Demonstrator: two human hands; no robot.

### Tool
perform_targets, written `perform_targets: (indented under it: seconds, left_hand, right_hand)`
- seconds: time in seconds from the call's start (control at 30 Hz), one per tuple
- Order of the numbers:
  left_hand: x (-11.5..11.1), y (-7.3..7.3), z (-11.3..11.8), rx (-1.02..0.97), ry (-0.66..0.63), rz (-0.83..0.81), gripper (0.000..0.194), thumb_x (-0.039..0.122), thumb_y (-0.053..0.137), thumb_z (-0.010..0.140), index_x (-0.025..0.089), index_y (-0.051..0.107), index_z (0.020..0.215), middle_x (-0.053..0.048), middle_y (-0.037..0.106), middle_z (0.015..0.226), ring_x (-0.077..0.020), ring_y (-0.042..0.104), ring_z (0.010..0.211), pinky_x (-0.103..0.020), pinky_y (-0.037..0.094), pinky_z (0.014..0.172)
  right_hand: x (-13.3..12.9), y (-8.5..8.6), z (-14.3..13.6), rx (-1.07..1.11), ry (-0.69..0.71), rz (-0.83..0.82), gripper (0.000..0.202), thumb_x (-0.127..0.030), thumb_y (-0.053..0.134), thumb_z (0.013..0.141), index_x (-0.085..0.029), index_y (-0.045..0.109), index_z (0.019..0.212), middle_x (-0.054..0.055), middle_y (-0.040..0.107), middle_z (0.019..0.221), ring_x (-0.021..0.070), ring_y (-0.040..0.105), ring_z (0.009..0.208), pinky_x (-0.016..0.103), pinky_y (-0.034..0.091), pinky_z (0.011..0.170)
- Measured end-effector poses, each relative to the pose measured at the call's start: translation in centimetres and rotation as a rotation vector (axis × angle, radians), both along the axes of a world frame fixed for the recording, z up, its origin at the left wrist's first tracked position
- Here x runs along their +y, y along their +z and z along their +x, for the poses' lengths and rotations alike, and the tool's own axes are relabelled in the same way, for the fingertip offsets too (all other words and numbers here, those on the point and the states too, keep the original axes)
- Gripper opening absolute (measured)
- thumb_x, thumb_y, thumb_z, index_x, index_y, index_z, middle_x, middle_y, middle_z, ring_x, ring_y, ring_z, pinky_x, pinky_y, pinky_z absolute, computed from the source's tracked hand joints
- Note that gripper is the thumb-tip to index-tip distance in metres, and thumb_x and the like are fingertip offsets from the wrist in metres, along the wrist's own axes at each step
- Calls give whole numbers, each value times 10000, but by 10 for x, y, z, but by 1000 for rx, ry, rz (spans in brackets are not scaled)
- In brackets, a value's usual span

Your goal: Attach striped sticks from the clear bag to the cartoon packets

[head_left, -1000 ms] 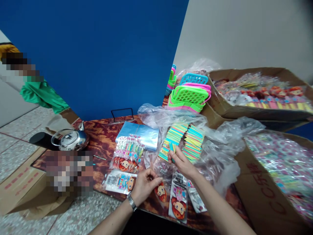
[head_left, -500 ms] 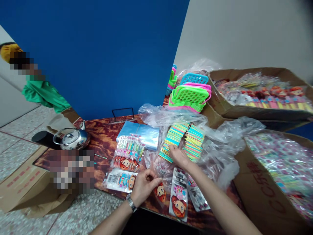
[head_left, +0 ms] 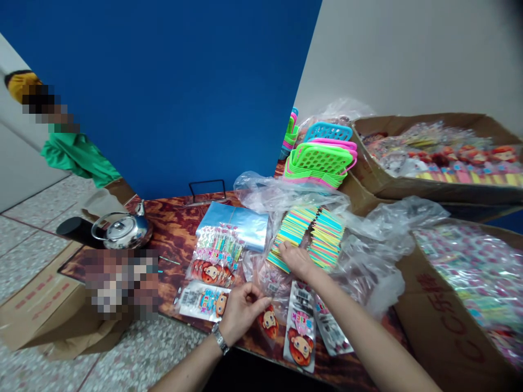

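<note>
My left hand (head_left: 242,311), with a metal watch at its wrist, is closed in a pinch at the edge of a clear packet (head_left: 268,322) printed with a red-haired doll. My right hand (head_left: 297,260) has its fingers bent onto the lower left part of a pile of thin coloured sticks (head_left: 295,226), yellow, blue and orange. A second bundle of sticks (head_left: 328,237) lies beside it. Below my right hand are silver printed packets (head_left: 300,326). Left of my hands lie filled stick packets (head_left: 214,256), another silver packet (head_left: 200,301) and a stack of blue-silver bags (head_left: 249,226).
Stacked plastic baskets (head_left: 322,158) stand at the back right. Cardboard boxes of packets (head_left: 461,158) fill the right side, with crumpled clear plastic (head_left: 379,245) between. A metal kettle (head_left: 126,231) sits at the left table edge. A person in a green sleeve (head_left: 77,155) is behind the blue panel (head_left: 183,98).
The whole view has shifted slightly. My right fingers have slid a little left over the sticks. My left hand keeps its pinch in about the same place.
</note>
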State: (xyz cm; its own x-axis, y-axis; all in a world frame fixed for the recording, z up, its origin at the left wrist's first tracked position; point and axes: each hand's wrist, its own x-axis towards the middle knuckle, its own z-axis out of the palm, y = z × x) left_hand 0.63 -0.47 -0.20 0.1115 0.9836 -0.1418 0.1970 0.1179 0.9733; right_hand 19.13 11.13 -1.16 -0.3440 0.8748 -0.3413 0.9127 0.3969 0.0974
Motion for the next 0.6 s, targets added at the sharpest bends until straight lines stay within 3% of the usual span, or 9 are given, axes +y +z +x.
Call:
perform_targets:
  seconds: [0.23,0.4,0.6]
  left_hand:
    - [1,4,0,4,6,-6,250,351,644,692,154,538,581,1,560,567,-114,498,536,-200,402,503]
    - [2,9,0,-27,10,-27,252,363,638,687,155,541,582,-4,558,572,-119,502,547,-203,401,501]
    - [2,8,3,-36,-2,-32,229,320,648,686,152,531,584,8,550,565,-109,488,537,-204,399,522]
  right_hand:
    - [1,2,3,19,-1,28,252,-38,308,848,-150,469,1007,126,566,990,216,635,832,300,472,626]
    - [2,6,12,51,-69,82,188,-130,293,896,-136,448,1000,132,611,935,229,592,942,311,427,731]
    - [0,4,14,86,-100,16,157,-219,316,916,-161,433,1004,107,627,916,188,637,783,252,414,619]
